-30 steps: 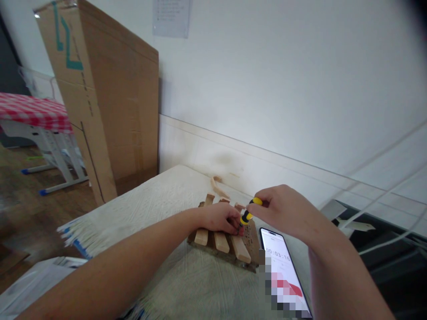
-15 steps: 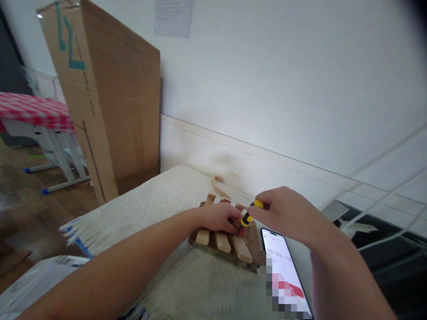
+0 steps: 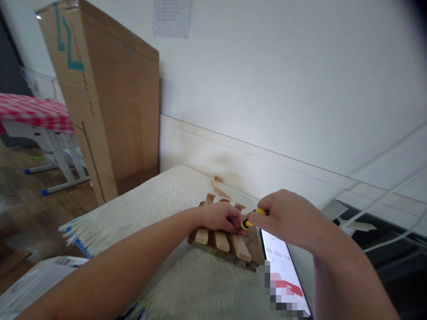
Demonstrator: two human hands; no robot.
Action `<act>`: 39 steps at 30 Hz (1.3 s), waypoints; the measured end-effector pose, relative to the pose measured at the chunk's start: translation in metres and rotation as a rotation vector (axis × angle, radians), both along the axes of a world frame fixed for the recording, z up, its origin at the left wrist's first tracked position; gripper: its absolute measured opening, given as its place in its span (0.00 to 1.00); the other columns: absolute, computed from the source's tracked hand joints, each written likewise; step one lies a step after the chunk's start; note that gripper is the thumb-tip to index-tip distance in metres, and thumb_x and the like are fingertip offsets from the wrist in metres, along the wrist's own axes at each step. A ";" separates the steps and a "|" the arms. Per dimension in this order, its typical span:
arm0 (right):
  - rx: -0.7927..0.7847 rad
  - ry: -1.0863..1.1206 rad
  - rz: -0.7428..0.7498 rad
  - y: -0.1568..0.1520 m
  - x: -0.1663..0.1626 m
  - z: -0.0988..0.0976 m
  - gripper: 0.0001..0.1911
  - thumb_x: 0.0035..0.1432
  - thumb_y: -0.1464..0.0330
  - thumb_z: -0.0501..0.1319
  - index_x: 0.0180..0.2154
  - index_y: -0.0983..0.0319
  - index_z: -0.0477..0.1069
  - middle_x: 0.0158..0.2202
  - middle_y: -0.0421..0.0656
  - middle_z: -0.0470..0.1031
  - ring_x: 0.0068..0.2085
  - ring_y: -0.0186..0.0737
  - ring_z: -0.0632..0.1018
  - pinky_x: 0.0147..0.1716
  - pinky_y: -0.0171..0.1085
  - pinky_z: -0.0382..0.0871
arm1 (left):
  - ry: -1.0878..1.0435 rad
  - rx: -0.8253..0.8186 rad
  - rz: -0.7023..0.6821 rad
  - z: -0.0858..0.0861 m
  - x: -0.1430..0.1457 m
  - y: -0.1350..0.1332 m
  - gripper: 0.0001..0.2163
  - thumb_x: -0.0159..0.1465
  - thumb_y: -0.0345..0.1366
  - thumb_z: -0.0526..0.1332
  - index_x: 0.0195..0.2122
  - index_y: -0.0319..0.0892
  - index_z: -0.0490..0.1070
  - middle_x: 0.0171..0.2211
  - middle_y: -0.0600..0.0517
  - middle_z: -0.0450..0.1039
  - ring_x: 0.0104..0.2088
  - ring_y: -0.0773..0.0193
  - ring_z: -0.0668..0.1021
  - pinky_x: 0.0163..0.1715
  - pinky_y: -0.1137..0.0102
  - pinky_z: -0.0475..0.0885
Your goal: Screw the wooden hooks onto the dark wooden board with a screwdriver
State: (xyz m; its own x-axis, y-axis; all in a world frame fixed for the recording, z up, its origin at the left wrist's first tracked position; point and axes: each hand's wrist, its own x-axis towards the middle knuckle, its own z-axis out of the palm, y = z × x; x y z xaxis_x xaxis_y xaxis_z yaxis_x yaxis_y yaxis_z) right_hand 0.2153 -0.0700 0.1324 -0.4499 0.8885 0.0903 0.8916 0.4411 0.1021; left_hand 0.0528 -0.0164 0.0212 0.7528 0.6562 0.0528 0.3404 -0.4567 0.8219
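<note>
A small wooden slatted assembly [image 3: 223, 240] lies on a pale woven cloth [image 3: 156, 209] over the table. My left hand [image 3: 220, 217] rests on top of the slats, fingers curled and pressing it down. My right hand [image 3: 287, 215] pinches a short yellow-and-black screwdriver [image 3: 249, 219], whose tip points down at the assembly's right end, right beside my left fingertips. A loose curved wooden piece [image 3: 218, 186] lies just behind the assembly, near the wall.
A phone [image 3: 283, 278] showing a running timer lies right of the assembly, under my right wrist. A tall cardboard box [image 3: 106, 98] leans against the wall at left. A red-checked table [image 3: 33, 113] stands far left. White cables [image 3: 383, 213] cross a dark surface at right.
My right hand has lowered slightly and tilted the screwdriver flatter. The left hand stays on the slats. The phone timer has advanced.
</note>
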 end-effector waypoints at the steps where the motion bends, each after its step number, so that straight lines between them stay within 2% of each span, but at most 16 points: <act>1: -0.002 -0.001 -0.002 0.000 0.000 0.000 0.20 0.50 0.58 0.52 0.14 0.61 0.65 0.12 0.38 0.59 0.15 0.29 0.56 0.18 0.34 0.44 | -0.002 0.000 0.002 0.000 0.000 0.000 0.06 0.53 0.26 0.62 0.33 0.38 0.74 0.28 0.55 0.75 0.28 0.71 0.74 0.28 0.78 0.65; 10: -0.014 -0.012 -0.014 0.003 0.002 0.000 0.20 0.50 0.58 0.51 0.14 0.62 0.64 0.12 0.39 0.60 0.16 0.29 0.57 0.18 0.34 0.44 | -0.009 -0.011 -0.018 -0.002 -0.001 0.002 0.07 0.53 0.25 0.61 0.33 0.39 0.75 0.28 0.55 0.75 0.29 0.71 0.74 0.29 0.77 0.66; 20: 0.024 0.006 -0.049 0.008 0.006 0.000 0.25 0.52 0.53 0.48 0.14 0.62 0.65 0.14 0.42 0.64 0.16 0.30 0.60 0.18 0.34 0.45 | 0.000 0.008 -0.039 0.000 -0.002 0.002 0.09 0.53 0.25 0.60 0.36 0.39 0.75 0.28 0.54 0.75 0.28 0.71 0.73 0.29 0.78 0.65; 28: 0.036 -0.005 -0.056 0.010 0.005 -0.002 0.24 0.52 0.53 0.50 0.14 0.62 0.66 0.14 0.41 0.64 0.16 0.29 0.59 0.18 0.34 0.45 | -0.005 -0.004 -0.040 0.005 -0.003 -0.002 0.07 0.56 0.31 0.61 0.36 0.39 0.75 0.28 0.54 0.74 0.28 0.71 0.72 0.28 0.78 0.64; 34: 0.034 0.009 -0.096 0.014 0.001 -0.005 0.23 0.54 0.53 0.50 0.19 0.61 0.70 0.18 0.42 0.69 0.18 0.32 0.63 0.18 0.34 0.48 | 0.006 0.068 -0.036 0.006 -0.003 -0.002 0.06 0.57 0.31 0.62 0.35 0.40 0.75 0.25 0.56 0.72 0.26 0.73 0.70 0.26 0.79 0.61; 39: 0.029 0.150 0.013 0.014 0.007 -0.004 0.16 0.55 0.56 0.53 0.36 0.58 0.73 0.26 0.43 0.74 0.24 0.35 0.70 0.22 0.33 0.54 | 0.011 0.124 -0.043 0.005 -0.002 -0.001 0.04 0.57 0.29 0.61 0.33 0.40 0.75 0.24 0.57 0.71 0.25 0.73 0.69 0.26 0.79 0.61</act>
State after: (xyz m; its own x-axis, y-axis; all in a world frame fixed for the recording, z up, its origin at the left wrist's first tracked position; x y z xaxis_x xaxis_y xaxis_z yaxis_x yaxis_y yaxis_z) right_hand 0.2218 -0.0565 0.1286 -0.4407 0.8788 0.1832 0.8921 0.4514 -0.0192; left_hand 0.0506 -0.0177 0.0260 0.7810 0.6122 0.1231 0.3275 -0.5693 0.7541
